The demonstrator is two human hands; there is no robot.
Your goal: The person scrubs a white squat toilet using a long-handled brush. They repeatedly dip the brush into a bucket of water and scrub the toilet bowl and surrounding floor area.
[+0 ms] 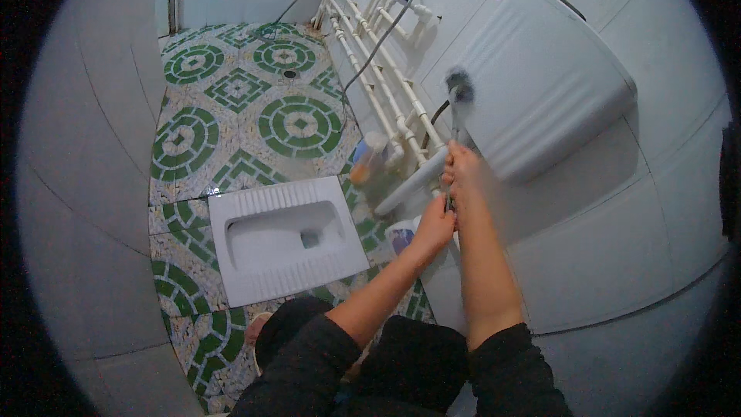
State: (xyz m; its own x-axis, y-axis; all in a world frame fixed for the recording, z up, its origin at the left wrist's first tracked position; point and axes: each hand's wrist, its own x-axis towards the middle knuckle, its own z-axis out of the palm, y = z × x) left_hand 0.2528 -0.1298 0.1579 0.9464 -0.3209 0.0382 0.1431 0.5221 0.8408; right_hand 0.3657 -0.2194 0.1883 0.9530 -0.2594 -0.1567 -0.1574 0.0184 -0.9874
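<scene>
Both of my hands grip the handle of a long brush [460, 88], whose dark, blurred head is against or close to the white wall-mounted tank [538, 63]. On the handle, my right hand [463, 168] is nearer the head. Below it, my left hand [435, 220] closes around the handle's lower part. To the left of my hands, a white ceramic squat toilet pan [283, 237] is set in the green and white patterned floor. The lower end of the handle is mostly hidden by my hands.
White pipes [379, 75] run along the wall's foot, with a grey hose [376, 49] across them. Blurred bottles [370, 153] stand beside the pipes, and a white container [401, 236] is by my left hand. A round floor drain [290, 74] lies farther off.
</scene>
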